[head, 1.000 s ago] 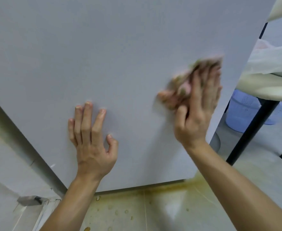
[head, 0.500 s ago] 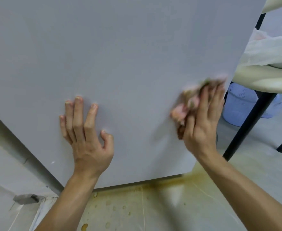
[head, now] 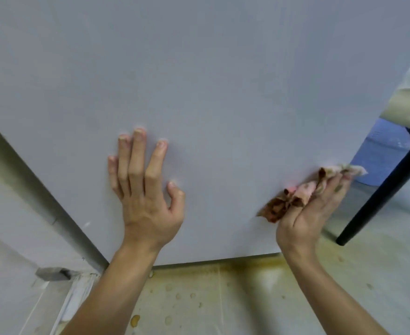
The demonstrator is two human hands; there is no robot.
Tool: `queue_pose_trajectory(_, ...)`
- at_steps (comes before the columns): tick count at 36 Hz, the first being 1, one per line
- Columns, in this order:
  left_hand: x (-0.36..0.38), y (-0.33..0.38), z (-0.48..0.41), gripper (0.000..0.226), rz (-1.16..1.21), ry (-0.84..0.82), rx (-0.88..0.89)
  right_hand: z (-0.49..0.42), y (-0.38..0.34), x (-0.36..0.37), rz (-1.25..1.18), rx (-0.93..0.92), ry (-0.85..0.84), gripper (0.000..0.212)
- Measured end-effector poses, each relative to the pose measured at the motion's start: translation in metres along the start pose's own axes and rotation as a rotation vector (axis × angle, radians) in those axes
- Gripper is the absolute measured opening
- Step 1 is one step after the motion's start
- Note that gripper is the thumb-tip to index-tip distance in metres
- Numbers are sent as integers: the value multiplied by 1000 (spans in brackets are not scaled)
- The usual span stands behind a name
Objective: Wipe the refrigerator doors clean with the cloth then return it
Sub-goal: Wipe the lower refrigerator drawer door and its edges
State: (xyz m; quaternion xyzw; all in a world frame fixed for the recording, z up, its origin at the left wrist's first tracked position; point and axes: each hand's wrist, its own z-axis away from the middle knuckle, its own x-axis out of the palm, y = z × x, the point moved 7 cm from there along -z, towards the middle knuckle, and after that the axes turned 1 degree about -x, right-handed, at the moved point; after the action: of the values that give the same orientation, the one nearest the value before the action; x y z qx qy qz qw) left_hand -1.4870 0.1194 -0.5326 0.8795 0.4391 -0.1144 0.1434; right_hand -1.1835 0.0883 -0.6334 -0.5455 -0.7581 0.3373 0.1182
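Filling most of the view, the pale grey refrigerator door (head: 199, 81) tilts across the frame, its lower edge just above the floor (head: 223, 298). The floor is light-coloured, with a yellowish-brown stain along the foot of the door and scattered drops in front of it. To the left of the door runs a darker grey strip of wall or cabinet side.

At the right edge, past the door, the cream underside of a table top (head: 407, 107) shows, and a black table leg (head: 380, 194) slants down from it to the floor. Behind that leg stands a blue perforated basket (head: 378, 151), partly hidden by the door.

The left hand (head: 145, 197) lies flat on the lower middle of the door, its fingers straight and slightly spread, thumb out to the side, holding nothing.

The right hand (head: 312, 209) is near the door's lower right corner, well apart from the left. Its fingers lie nearly straight over the cloth (head: 295, 197) and press it against the door rather than gripping it in a fist. The cloth is crumpled, pinkish with brown patches; it bunches out on the thumb side of the hand and pokes past the fingertips at the door's right edge.

A small amber drop (head: 135, 319) sits on the floor beside the left forearm.
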Motion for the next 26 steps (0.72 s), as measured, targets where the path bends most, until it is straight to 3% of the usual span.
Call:
queue_pose_trajectory(4,-2,-3,-1,72,-1,-29,18,69,31,14,6,250,-100,68)
queue_pose_trajectory(7,-5,-2,-2,72,1,-31,10,97,53,20,-49,535,-115,75)
queue_pose_trajectory(10,-6,-3,0,73,-1,-38,9,115,65,26,-137,860,-93,53)
queue_pose_trajectory(13,-8,-6,1,74,-8,-40,31,109,58,30,-150,935,-56,58)
queue_pose_trajectory(16,-10,-13,3,74,-13,-46,10,91,39,30,-197,823,-26,80)
queue_pose_trajectory(19,-11,-22,8,74,-21,-44,-26,75,0,32,-205,551,-39,80)
queue_pose_trajectory(22,-12,-27,12,73,-9,-40,-26,66,-66,46,-129,105,-129,71)
queue_pose_trajectory(26,-11,-29,11,70,5,-20,-25,100,-133,90,38,-585,-386,60)
